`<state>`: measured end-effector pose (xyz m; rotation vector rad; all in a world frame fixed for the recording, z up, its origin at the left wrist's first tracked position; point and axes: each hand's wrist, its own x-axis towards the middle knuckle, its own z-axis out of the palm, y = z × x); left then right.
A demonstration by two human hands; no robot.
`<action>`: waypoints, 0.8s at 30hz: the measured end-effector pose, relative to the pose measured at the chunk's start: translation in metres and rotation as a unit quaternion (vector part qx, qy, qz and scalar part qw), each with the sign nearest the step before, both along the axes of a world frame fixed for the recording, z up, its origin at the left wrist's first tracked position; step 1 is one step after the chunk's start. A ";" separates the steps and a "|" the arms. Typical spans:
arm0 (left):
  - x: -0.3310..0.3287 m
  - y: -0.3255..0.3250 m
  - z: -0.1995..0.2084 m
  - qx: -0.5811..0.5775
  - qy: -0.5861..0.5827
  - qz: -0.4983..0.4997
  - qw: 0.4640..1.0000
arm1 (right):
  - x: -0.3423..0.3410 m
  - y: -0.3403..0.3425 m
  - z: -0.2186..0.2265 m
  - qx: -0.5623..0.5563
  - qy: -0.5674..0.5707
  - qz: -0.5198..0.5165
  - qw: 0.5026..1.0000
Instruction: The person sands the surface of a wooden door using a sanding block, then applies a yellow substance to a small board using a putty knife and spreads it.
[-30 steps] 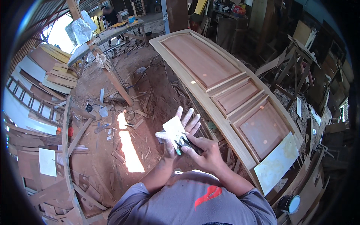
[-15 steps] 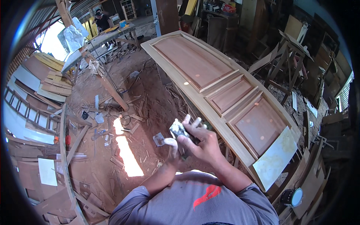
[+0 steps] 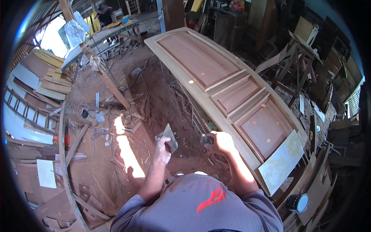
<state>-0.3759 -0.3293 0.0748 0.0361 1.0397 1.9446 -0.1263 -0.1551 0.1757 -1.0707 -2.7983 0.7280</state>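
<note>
My left hand point(image 3: 162, 150) is closed on a thin, flat grey plate point(image 3: 172, 142) that looks like a scraper, its pointed corner tilted up. White smears show on the fingers and wrist. Apart from it, my right hand point(image 3: 224, 142) grips a small dark object point(image 3: 208, 140), whose kind I cannot make out. To the right of both hands lies a large wooden panel door point(image 3: 201, 62), raised above the ground, with pale round spots on its panels and frame. The right hand is close to the door's near left edge, and I cannot see it touching.
A pale, stained sheet point(image 3: 282, 164) rests on the door's near end. At the lower right stands a dark can with a white lid point(image 3: 302, 203). A wooden post point(image 3: 110, 85) and scrap-strewn ground lie to the left. Another person point(image 3: 105, 16) is by a far workbench point(image 3: 110, 34).
My hands have come apart from being pressed together; the right has moved right and the left slightly left. The flat plate and the dark object now show separately. The far person has shifted slightly.
</note>
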 end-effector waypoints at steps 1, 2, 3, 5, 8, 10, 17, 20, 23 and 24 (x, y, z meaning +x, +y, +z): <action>0.005 0.002 0.020 0.022 0.053 -0.001 0.998 | 0.004 0.001 0.001 -0.034 0.086 -0.022 0.995; 0.018 0.000 0.039 -0.003 0.074 0.019 0.997 | 0.007 0.002 0.002 -0.067 0.172 -0.044 0.982; 0.019 -0.001 0.044 -0.004 0.094 0.032 0.995 | 0.002 -0.010 0.036 -0.155 0.193 -0.083 0.965; 0.026 0.002 0.058 -0.006 0.113 0.042 0.993 | -0.004 -0.026 0.064 -0.162 0.266 -0.061 0.948; 0.053 0.011 0.088 0.096 0.112 0.039 0.988 | -0.018 -0.046 0.064 -0.123 0.322 -0.046 0.938; 0.066 0.013 0.100 0.097 0.156 0.025 0.983 | -0.025 -0.053 0.057 -0.097 0.345 -0.039 0.933; 0.071 0.007 0.102 0.051 0.341 -0.016 0.938 | -0.025 -0.052 0.056 -0.047 0.364 -0.060 0.928; 0.074 0.009 0.115 0.034 0.399 -0.016 0.916 | -0.024 -0.045 0.054 -0.043 0.375 -0.045 0.925; 0.073 0.005 0.125 0.020 0.432 -0.029 0.901 | -0.019 -0.043 0.055 -0.021 0.395 -0.028 0.918; 0.071 0.005 0.126 0.014 0.439 -0.050 0.897 | -0.019 -0.041 0.058 -0.025 0.399 -0.022 0.917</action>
